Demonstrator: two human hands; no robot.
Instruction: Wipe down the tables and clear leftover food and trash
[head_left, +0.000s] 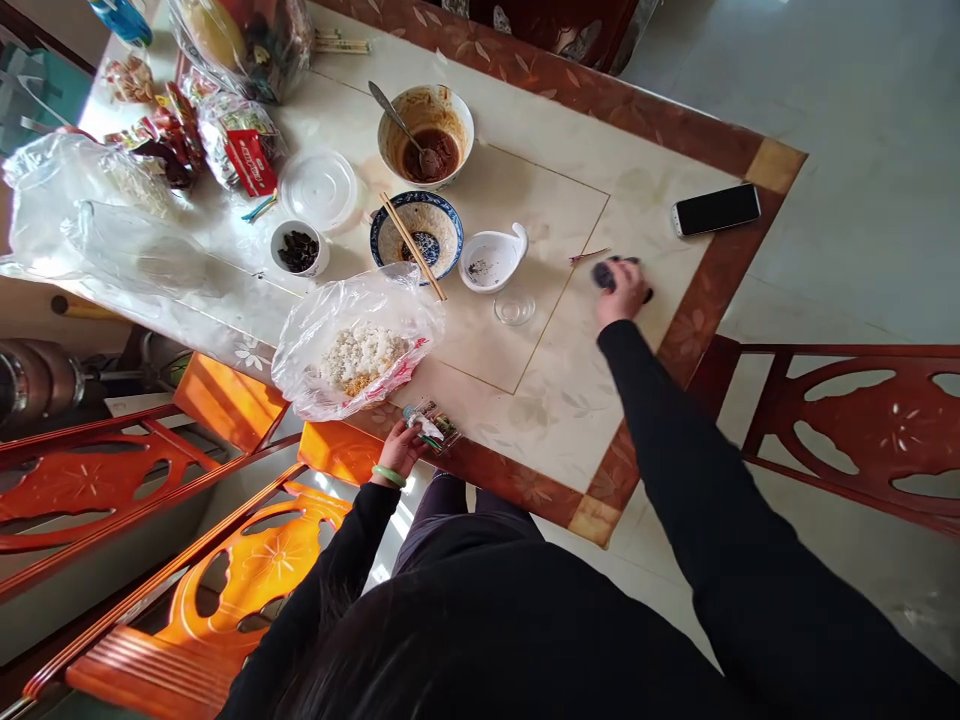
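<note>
Cloth (pixel 604 274), dark and bunched, lying crosswise under right hand (pixel 624 290); gripping it. Left hand (pixel 401 447) pinching small shiny wrappers (pixel 435 425).

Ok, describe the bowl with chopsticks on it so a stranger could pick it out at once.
Start at the table and find the bag of rice near its edge. Just past it sits the bowl, left of a white dish. It alone is blue-patterned, with chopsticks across its rim.
</note>
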